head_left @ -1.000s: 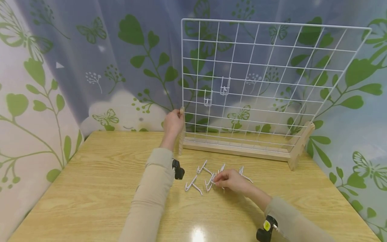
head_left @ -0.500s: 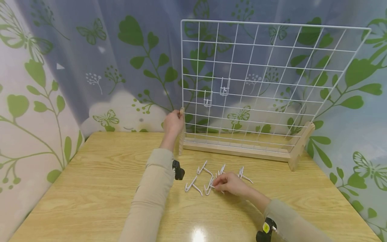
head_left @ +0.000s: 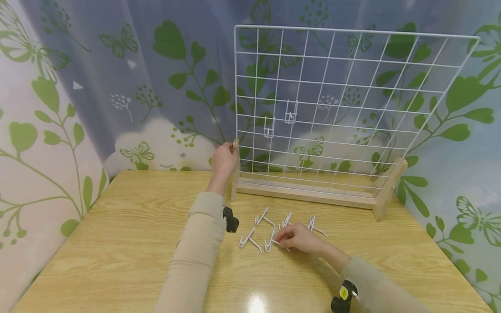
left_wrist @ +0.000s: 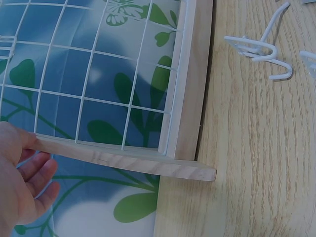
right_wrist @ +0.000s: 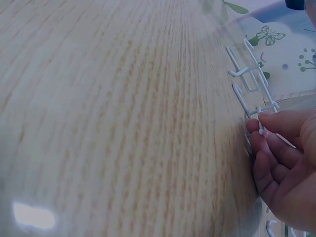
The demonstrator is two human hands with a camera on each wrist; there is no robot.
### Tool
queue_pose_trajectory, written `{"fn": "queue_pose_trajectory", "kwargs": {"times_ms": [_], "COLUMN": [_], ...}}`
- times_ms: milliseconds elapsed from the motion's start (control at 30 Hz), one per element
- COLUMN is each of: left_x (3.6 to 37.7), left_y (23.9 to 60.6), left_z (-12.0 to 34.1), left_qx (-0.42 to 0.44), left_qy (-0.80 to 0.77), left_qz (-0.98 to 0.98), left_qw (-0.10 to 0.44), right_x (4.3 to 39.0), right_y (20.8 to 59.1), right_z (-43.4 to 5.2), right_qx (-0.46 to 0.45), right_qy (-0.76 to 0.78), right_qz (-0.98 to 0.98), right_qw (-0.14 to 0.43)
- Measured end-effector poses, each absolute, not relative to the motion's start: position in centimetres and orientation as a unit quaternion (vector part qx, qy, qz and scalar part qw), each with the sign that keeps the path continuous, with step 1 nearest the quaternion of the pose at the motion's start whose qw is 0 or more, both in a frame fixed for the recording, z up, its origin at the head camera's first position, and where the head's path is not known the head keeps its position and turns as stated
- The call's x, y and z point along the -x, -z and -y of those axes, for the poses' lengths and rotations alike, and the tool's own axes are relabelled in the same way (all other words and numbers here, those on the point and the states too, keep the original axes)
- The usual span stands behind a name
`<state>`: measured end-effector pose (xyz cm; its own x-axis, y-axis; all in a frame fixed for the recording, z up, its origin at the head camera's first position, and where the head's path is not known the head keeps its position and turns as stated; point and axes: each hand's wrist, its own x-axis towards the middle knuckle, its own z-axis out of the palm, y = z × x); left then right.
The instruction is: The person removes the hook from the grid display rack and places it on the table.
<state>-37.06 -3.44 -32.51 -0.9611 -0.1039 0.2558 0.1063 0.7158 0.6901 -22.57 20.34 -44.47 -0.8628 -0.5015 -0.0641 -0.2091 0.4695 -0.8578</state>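
Note:
A white wire grid panel [head_left: 325, 82] stands tilted in a wooden base [head_left: 305, 192]. My left hand [head_left: 225, 159] grips the upper end of the base's left wooden side piece [left_wrist: 123, 159]; in the left wrist view its thumb and index finger close on the tip, the other fingers loosely bent. Low over the table, my right hand [head_left: 299, 238] pinches the prong of a white wire hook [head_left: 269, 242] between thumb and fingertips. The right wrist view shows that pinched hook's wire frame [right_wrist: 241, 100] beyond the fingertips. Part of the prong is hidden by the fingers.
Several more white hooks lie around the right hand: one to the left [head_left: 250, 239], one behind [head_left: 264, 217], and one at right [head_left: 318, 227]. Two wire hooks hang on the grid, a lower one [head_left: 268, 132] and an upper one [head_left: 290, 117]. A patterned curtain [head_left: 176, 87] borders the table.
My right hand has shifted the pinched hook slightly toward me over the past second, then nearly stopped. The left hand keeps its grip in the same place.

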Motion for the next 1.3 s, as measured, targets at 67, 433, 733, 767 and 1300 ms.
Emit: {"fn": "queue_pose_trajectory", "kwargs": {"times_ms": [67, 433, 733, 767, 1300], "left_x": [37.1, 37.1, 37.1, 37.1, 37.0], "left_y": [32.5, 32.4, 32.4, 32.4, 32.6], "left_z": [3.5, 3.6, 3.7, 3.7, 3.6], "left_qx": [0.0, 0.003, 0.003, 0.003, 0.007], "left_qy": [0.376, 0.378, 0.381, 0.381, 0.374], "left_qz": [0.916, 0.915, 0.914, 0.914, 0.916], "left_qw": [0.141, 0.138, 0.141, 0.141, 0.146], "right_x": [22.6, 22.6, 23.2, 23.4, 25.7], "right_y": [44.4, 44.0, 42.0, 41.6, 35.6], "right_z": [-20.4, -20.4, -20.6, -20.6, -21.8], "right_qx": [0.211, 0.209, 0.212, 0.21, 0.181], "right_qy": [0.472, 0.464, 0.421, 0.42, 0.424], "right_qz": [-0.841, -0.846, -0.874, -0.876, -0.885], "right_qw": [0.156, 0.16, 0.12, 0.113, 0.063]}}
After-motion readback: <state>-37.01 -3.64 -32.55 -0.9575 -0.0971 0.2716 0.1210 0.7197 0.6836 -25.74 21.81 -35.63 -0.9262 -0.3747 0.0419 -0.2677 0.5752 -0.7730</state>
